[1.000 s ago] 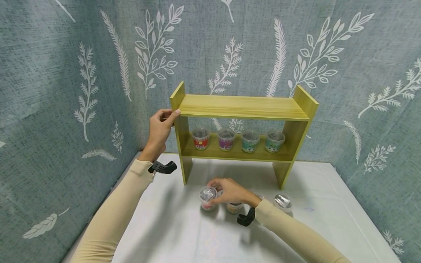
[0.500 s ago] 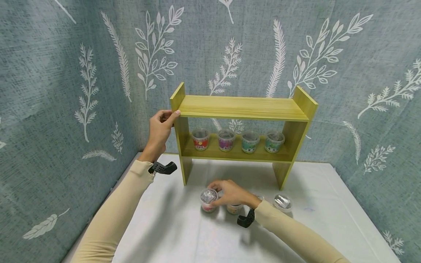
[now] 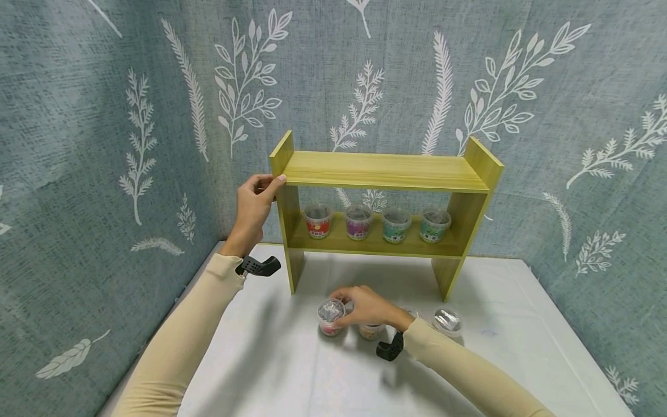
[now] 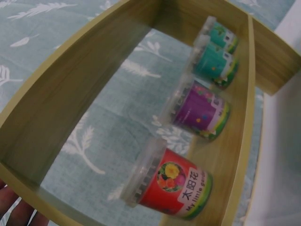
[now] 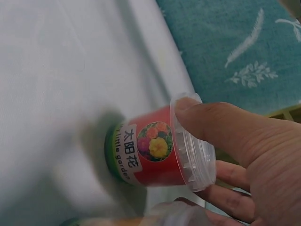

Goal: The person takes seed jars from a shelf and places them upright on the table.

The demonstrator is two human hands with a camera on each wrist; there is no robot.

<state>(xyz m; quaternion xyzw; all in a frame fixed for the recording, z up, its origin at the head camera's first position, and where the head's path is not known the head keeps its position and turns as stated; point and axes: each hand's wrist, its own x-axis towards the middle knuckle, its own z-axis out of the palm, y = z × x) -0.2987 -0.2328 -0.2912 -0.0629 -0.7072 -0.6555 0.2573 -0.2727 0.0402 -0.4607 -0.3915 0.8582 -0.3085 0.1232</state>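
Observation:
My left hand holds the left side panel of the yellow-green wooden shelf, thumb on its front edge near the upper board. Low over the white table, my right hand grips a lidded clear plastic cup by its lid rim. The right wrist view shows this cup's red label with flowers and a green base, the thumb on one side of the lid and fingers on the other. An orange-labelled cup stands close beside it, partly under the hand.
On the middle board stand a red cup, a purple cup and two green cups. Further right on the table are a cup with a silvery top and another mostly behind my right wrist. Patterned cloth hangs behind.

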